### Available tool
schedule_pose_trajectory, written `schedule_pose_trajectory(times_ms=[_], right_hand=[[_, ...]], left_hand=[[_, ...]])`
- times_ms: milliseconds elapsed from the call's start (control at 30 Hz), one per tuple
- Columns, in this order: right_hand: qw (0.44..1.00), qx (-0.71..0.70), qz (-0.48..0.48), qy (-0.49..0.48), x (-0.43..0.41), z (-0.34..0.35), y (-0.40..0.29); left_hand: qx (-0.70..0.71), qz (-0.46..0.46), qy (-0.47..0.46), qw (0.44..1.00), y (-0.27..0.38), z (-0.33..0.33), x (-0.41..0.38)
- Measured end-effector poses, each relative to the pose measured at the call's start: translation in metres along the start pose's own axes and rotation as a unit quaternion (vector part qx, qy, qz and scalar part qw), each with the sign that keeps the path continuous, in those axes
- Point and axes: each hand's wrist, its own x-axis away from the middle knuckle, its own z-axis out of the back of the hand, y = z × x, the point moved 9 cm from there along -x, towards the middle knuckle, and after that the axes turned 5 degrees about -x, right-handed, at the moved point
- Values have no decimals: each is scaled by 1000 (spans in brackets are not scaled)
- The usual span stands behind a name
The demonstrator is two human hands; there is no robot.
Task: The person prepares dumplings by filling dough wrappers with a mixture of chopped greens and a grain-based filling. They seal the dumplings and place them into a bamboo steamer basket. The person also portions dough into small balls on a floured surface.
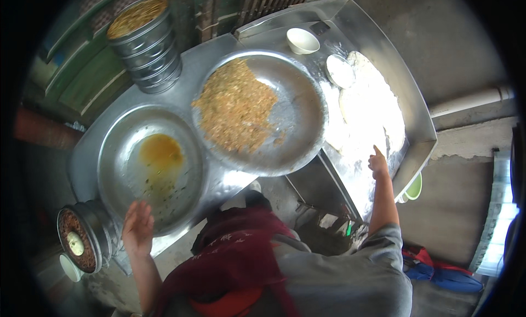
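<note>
My left hand (pixel 139 228) hovers over the front rim of a wide metal basin (pixel 123 169), palm showing, fingers extended, nothing in it. Orange-brown liquid (pixel 161 152) with green bits lies in that basin. On the right, my right hand (pixel 378 165) has its index finger extended over the floury worktop, other fingers curled, with nothing visible in it. Beyond the fingertip spreads a large mass of pale dough (pixel 367 99), its edges washed out by glare. A second large metal basin (pixel 300 107) between the hands holds a chopped orange-brown filling (pixel 238 107), heaped to the left.
A stack of metal pots (pixel 154 64) with food on top stands at the back left. Lower left are more metal containers (pixel 109 230), with reddish-brown shredded food in the front one. A white bowl (pixel 303 41) and a metal bowl (pixel 340 71) sit behind the dough. A raised metal edge (pixel 396 62) borders the worktop.
</note>
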Motion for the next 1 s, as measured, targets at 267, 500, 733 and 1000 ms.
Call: schedule_pose_trajectory(times_ms=[267,500,733,1000], right_hand=[[800,583,45,135,-235,16,-52],[891,391,223,61,-150,22,-42],[710,-578,32,-401,-33,-55,-120],[502,-520,19,-691,164,-204,-295]], left_hand=[[-53,-31,69,996,-45,-67,15],[-92,-30,81,992,-68,-130,18],[-55,-51,28,997,-88,-187,12],[51,-145,41,987,-88,-176,73]])
